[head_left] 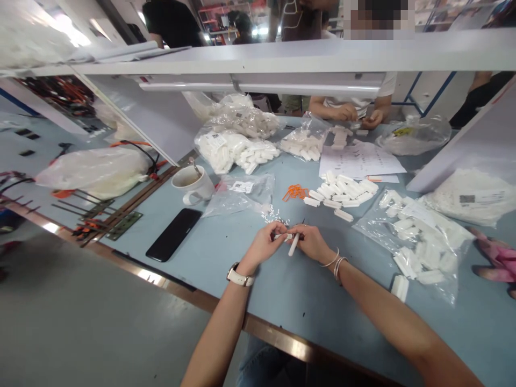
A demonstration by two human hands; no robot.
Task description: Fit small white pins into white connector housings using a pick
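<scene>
My left hand (266,244), with a white watch at the wrist, pinches a small white plastic piece (288,237). Close against it, my right hand (313,244) grips a slim white-handled tool (294,245), its thin dark tip poking up past the fingers. The fingers partly hide both items, and I cannot make out the tool's exact kind. Just beyond my hands lie tiny white pieces (271,216), scattered on the blue table. Further off are a small heap of orange clips or loops (295,192) and a pile of white plastic housings (342,189).
Clear bags of white parts (237,150) stand at the back; another bag (423,242) lies right. A mug (193,184) and black phone (173,235) sit left. A pink glove (494,255) is far right. Opposite, a person's hands (346,113) work below the shelf (258,58).
</scene>
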